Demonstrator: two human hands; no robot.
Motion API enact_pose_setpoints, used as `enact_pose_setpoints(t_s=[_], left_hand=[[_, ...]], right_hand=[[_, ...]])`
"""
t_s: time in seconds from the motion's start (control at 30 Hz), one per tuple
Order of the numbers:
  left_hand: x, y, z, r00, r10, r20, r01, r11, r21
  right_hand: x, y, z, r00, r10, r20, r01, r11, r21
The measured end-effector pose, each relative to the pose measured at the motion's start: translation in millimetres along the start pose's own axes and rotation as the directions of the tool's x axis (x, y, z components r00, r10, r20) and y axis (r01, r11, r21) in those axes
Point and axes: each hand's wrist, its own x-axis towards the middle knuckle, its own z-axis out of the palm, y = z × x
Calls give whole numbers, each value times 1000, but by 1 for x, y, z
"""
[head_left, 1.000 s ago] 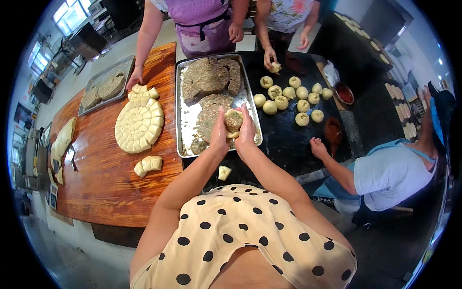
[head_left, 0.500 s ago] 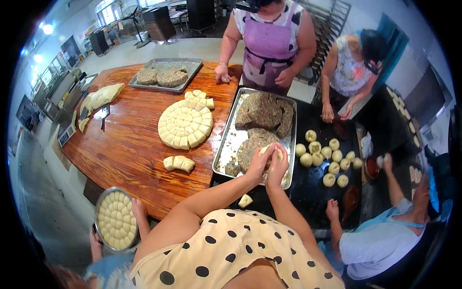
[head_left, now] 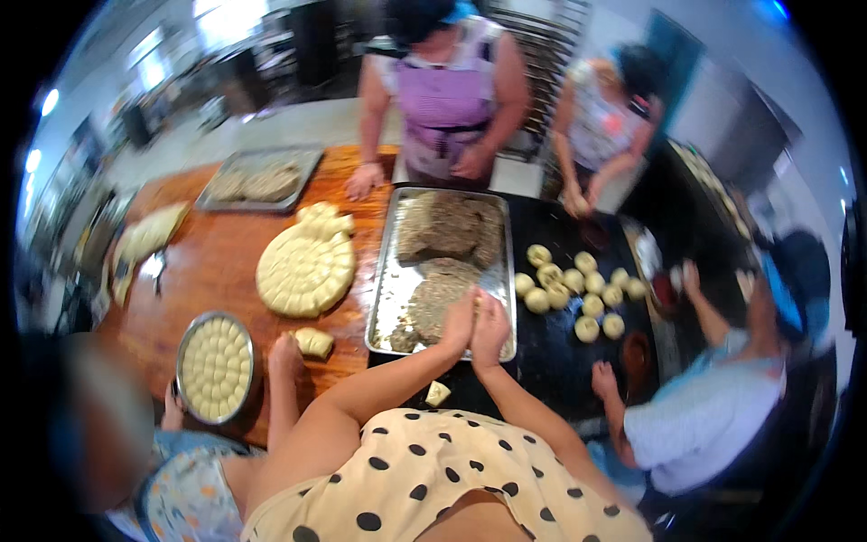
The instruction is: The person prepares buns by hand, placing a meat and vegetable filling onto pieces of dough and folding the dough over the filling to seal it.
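My left hand [head_left: 456, 321] and my right hand [head_left: 491, 330] are cupped together, closed on a filled dough piece [head_left: 478, 302], mostly hidden by my fingers. They are over the front of the metal tray [head_left: 384, 271], which holds brown, flecked mounds of filling [head_left: 447, 226]. To the right, several round filled dough balls [head_left: 587, 330] sit on the black worktop [head_left: 533, 361]. A small loose dough piece [head_left: 437, 393] lies just below the tray. Left of the tray, a scored disc of cut dough [head_left: 304, 269] rests on the wooden table [head_left: 199, 271].
Co-workers stand around: one in a purple apron [head_left: 438, 99], one in a floral top [head_left: 596, 108], one in white [head_left: 695, 425], one at lower left with a round pan of dough pieces [head_left: 215, 366]. A second filling tray [head_left: 312, 158] and racks [head_left: 551, 54] are behind.
My fingers have closed over the filling that showed between my palms. The view has shifted. The co-worker with the round pan has come in at lower left, pan now at the table's edge.
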Motion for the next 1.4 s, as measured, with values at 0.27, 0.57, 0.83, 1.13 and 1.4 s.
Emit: enact_pose_setpoints(t_s=[0.27,0.57,0.83,1.13,1.4], left_hand=[[-1,13,-9,972,-167,165,188,975,-122],[-20,70,-4,886,-182,427,267,952,-148],[-10,-17,-18,933,-61,355,273,762,-587],[-25,8,2,980,-115,162,161,938,-306],[-23,52,8,914,-129,384,267,905,-332]], right_hand=[[2,-12,-14,955,290,62,-296,921,253],[1,-8,-23,958,240,-155,-185,936,300],[-19,-15,-4,990,69,-124,-66,998,23],[-15,-15,-31,976,194,97,-187,979,-82],[9,-4,-43,946,317,-63,-219,772,597]])
